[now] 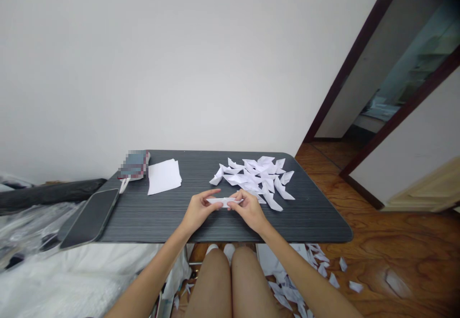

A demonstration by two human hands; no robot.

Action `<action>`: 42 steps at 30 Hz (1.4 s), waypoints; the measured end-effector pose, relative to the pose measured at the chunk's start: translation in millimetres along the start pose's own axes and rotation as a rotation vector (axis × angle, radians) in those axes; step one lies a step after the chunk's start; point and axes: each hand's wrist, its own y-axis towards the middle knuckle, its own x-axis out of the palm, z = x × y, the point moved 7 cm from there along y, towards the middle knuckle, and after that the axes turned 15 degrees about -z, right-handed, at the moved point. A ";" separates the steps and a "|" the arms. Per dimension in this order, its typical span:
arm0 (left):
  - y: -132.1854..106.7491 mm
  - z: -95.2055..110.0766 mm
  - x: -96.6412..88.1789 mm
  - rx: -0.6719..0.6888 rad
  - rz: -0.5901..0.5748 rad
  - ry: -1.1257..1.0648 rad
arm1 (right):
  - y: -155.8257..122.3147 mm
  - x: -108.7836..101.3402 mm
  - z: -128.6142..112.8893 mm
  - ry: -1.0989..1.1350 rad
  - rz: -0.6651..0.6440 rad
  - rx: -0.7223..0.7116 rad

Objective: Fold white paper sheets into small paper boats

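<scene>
From my end I see a dark, ribbed surface [151, 219] against a white wall [215, 68], with wooden floor [402, 231] and a doorway [381, 78] off to the right. Near its front edge, my left hand [203, 207] and right hand [248, 206] each pinch one end of a paper strip [225, 202], fingers curled. Sheets [164, 177] lie left of it, folded pieces [264, 176] heap right, and more scraps [334, 280] litter the floor.

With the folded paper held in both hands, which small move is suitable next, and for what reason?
Perhaps press the folded paper firmly along its length, to sharpen its folds: the left hand and the right hand pinch it from either side, and the white pieces nearby show pointed ends.
</scene>
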 end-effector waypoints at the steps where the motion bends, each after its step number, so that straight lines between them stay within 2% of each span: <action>1: 0.4 -2.8 -0.2 -0.034 -0.001 -0.006 | 0.1 0.0 0.7 0.017 0.003 0.006; 3: 0.6 -5.7 -0.7 -0.073 -0.001 -0.001 | 0.2 -0.8 1.9 0.038 0.012 0.025; 6: 0.5 -4.0 -0.7 -0.060 -0.010 0.047 | 1.2 -1.8 3.9 0.088 -0.001 0.064; 10: 0.8 2.6 0.6 -0.026 -0.033 0.136 | 4.0 1.1 9.8 0.093 -0.091 0.138; 12: 1.9 4.1 3.5 -0.048 -0.085 0.132 | 4.5 1.7 12.6 0.041 -0.101 0.162; 15: 3.3 4.4 12.0 -0.110 -0.222 0.082 | 4.3 1.8 11.9 -0.001 -0.068 0.145; 17: 3.8 7.4 14.6 -0.110 -0.260 0.072 | 4.2 6.4 10.9 0.014 -0.120 0.153; 21: 4.1 13.6 14.2 -0.091 -0.234 0.014 | 1.8 17.0 9.8 0.049 -0.304 0.245; 25: 0.0 17.2 21.7 -0.121 -0.325 -0.154 | -3.1 16.9 5.1 0.062 -0.354 0.275; 27: -4.0 18.7 23.5 -0.144 -0.358 -0.161 | -6.4 18.4 3.3 0.088 -0.382 0.287; 31: -12.5 18.8 18.1 -0.164 -0.322 -0.094 | -12.3 22.5 -1.7 0.133 -0.423 0.317; 39: -28.3 12.1 11.5 -0.096 -0.364 -0.278 | -14.7 40.3 -4.7 0.182 -0.529 0.346; 40: -28.0 11.2 5.7 -0.069 -0.332 -0.263 | -13.1 40.5 -3.1 0.177 -0.523 0.343; 42: -26.2 8.9 -15.8 0.002 -0.188 -0.175 | -7.9 36.2 1.4 0.151 -0.473 0.334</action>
